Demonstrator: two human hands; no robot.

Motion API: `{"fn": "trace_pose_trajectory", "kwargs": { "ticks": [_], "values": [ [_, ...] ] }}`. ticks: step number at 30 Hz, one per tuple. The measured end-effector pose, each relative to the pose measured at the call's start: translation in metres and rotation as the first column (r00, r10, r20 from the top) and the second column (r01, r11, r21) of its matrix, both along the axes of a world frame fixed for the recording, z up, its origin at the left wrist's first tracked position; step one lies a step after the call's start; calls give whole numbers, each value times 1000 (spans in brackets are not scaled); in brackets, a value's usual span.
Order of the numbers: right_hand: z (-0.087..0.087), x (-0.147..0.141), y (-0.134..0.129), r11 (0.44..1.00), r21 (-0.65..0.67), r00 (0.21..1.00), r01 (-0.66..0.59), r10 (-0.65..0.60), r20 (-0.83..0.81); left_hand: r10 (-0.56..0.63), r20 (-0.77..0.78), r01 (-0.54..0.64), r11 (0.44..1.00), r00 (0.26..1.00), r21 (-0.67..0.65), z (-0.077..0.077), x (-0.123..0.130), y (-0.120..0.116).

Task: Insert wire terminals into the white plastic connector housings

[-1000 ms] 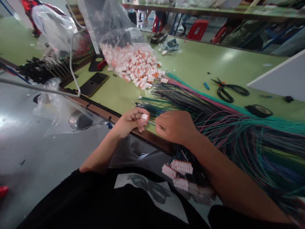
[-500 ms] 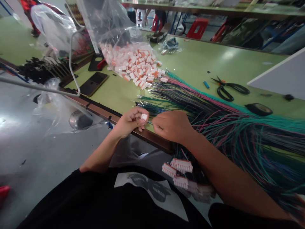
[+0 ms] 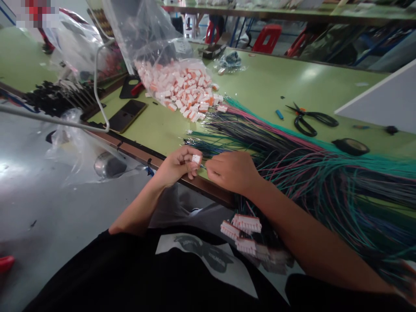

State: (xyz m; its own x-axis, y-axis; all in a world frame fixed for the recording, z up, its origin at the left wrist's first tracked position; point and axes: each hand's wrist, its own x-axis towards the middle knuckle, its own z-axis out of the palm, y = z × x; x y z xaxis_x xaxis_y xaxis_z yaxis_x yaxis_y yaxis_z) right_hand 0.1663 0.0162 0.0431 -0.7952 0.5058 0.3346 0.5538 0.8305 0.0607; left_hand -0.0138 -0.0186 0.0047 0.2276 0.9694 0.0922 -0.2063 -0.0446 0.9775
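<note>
Between the fingertips of my left hand (image 3: 178, 167) is a small white and orange connector housing (image 3: 196, 159). My right hand (image 3: 232, 172) is closed just to its right, pinching a thin wire (image 3: 203, 166) whose end reaches the housing; whether it has entered a hole is too small to tell. Behind my hands lie bundles of green, pink and dark wires (image 3: 247, 130) with bare metal tips. A heap of loose connector housings (image 3: 190, 86) spills from a clear plastic bag (image 3: 152, 39). Several wired connectors (image 3: 246, 223) hang by my lap under my right forearm.
Black-handled scissors (image 3: 305, 120) and a roll of black tape (image 3: 351, 146) lie on the green table (image 3: 276, 82) at right. A phone (image 3: 128, 116) rests near the left edge. A bent metal rod (image 3: 96, 82) crosses the left side. Red stools (image 3: 267, 38) stand beyond.
My right hand has moved very slightly left toward the connector housing, with the wire still pinched. My left hand holds the housing almost unmoved. The view has shifted a little.
</note>
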Motion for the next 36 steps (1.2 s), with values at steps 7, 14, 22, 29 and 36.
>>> {"fn": "trace_pose_trajectory", "kwargs": {
  "ticks": [7, 14, 22, 29, 36],
  "values": [
    [2, -3, 0, 996, -85, 1000, 19, -18, 16, -8, -8, 7, 999, 1000, -53, 3, 2, -1],
    [3, -11, -8, 969, -225, 994, 105, -94, 57, -6, 24, 8, 995, 1000, -98, 4, 2, -3],
    [27, 49, 57, 868, -384, 882, 315, -418, -220, -129, 229, 145, 988, 965, -56, -6, -16, -1],
    [4, 60, 82, 723, -133, 725, 678, -628, 283, -233, 177, 242, 970, 956, -28, -2, -17, -3],
    [4, 57, 83, 680, -243, 722, 692, -663, 200, -205, 177, 217, 975, 963, -52, -6, -17, -2]
  ]
}}
